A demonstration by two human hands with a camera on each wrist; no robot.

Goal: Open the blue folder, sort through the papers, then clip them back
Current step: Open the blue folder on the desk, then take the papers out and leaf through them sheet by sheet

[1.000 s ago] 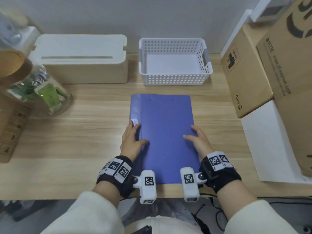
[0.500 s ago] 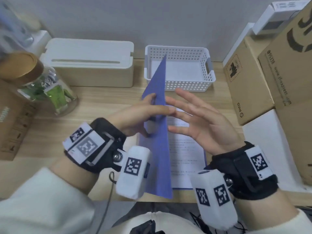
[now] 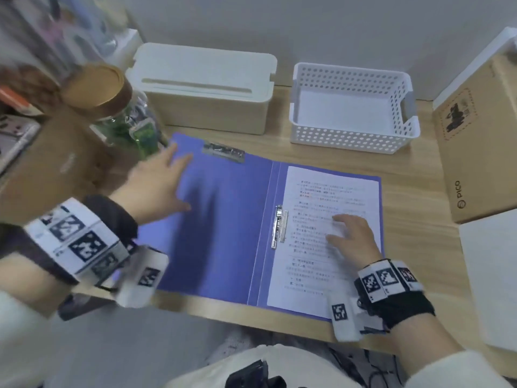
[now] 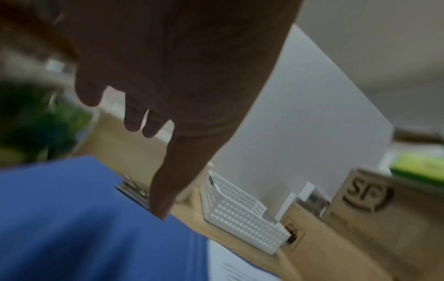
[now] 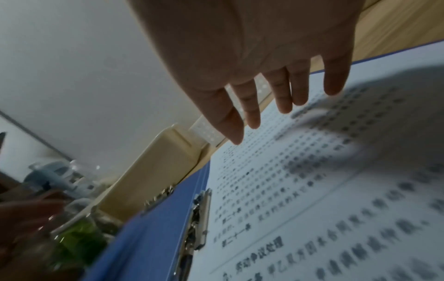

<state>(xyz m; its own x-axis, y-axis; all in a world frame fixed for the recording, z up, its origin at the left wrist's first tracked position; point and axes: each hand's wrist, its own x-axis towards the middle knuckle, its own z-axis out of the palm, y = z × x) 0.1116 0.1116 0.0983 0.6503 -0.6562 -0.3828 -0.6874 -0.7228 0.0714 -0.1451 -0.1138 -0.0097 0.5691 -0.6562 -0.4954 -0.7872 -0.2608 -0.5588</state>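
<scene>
sideways, "pico" on cardboard box

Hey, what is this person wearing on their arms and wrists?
Both arms are in cream-white sleeves. Each wrist carries a black strap: the left hand's band and the right hand's band both bear white blocks printed with black-and-white square markers. A white box-shaped camera module, also with a marker, hangs from each strap. The hands themselves are bare.

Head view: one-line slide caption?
Blue folder lies open on the desk; left hand flat on its cover, right hand on the papers.
</scene>
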